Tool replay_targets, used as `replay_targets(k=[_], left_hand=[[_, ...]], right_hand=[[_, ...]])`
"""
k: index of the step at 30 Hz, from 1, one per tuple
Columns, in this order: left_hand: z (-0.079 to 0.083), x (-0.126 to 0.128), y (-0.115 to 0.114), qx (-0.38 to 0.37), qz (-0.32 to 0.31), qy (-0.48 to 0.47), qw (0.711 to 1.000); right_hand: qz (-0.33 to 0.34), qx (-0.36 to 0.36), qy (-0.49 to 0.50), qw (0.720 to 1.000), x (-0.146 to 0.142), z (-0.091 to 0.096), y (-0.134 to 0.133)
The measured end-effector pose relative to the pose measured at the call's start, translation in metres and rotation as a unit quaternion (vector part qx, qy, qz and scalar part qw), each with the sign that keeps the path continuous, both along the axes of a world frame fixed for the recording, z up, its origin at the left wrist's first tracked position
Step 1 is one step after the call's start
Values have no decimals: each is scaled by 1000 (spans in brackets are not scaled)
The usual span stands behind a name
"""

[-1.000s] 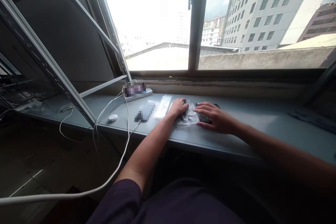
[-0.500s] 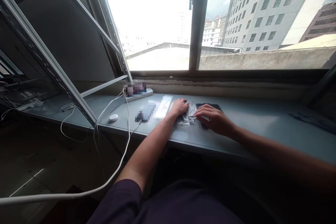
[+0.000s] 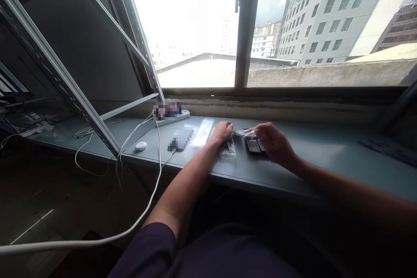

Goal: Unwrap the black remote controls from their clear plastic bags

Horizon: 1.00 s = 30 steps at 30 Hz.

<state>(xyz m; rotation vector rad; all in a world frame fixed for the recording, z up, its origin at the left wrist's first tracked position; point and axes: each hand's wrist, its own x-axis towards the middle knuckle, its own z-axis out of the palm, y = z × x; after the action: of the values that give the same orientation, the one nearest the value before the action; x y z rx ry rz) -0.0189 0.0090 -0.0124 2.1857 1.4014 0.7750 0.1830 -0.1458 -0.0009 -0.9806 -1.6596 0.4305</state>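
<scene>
A crinkled clear plastic bag [image 3: 228, 147] lies on the grey ledge [image 3: 325, 156] below the window. My left hand [image 3: 222, 132] rests on its far end, fingers curled down on the plastic. My right hand [image 3: 272, 141] is raised a little above the ledge and pinches the bag's upper right corner between thumb and fingers. A black remote control [image 3: 253, 145] with small buttons lies on the ledge under my right hand, right of the bag.
A second flat clear bag [image 3: 202, 132] lies left of my hands, beside a dark blurred object [image 3: 179, 140]. A white power strip [image 3: 172, 115], a round white puck [image 3: 140, 146] and white cables [image 3: 137, 208] sit further left. Slanted metal shelf rails [image 3: 58, 69] rise at left.
My right hand lifted off the remote and moved left and up, pinching the bag's corner. The remote now shows on the ledge. My left hand stayed on the bag.
</scene>
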Motion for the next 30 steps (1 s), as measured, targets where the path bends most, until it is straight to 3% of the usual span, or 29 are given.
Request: replay_targets(k=[10,16,21,24,27,30], left_hand=[[8,-1,-10,19,-2,-46,999],[11,-2,-16,24,4,-58,998],[8,-2,-11,26,-12,-151,988],[6,0,-3,-34,-53,-301,952],[6,2,1,-136,-91,-450,878],[9,2,1,-187,-72,-523,828]], right_hand=[[-32,33,-2,999,-5,5,-9],[-5,79,20,997,-7,10,-13],[13,78,-1,997,-6,10,-16],[34,76,7,997,-4,8,-15],[49,56,18,997,-2,9,-15],[79,42,1,996,0,10,-13]])
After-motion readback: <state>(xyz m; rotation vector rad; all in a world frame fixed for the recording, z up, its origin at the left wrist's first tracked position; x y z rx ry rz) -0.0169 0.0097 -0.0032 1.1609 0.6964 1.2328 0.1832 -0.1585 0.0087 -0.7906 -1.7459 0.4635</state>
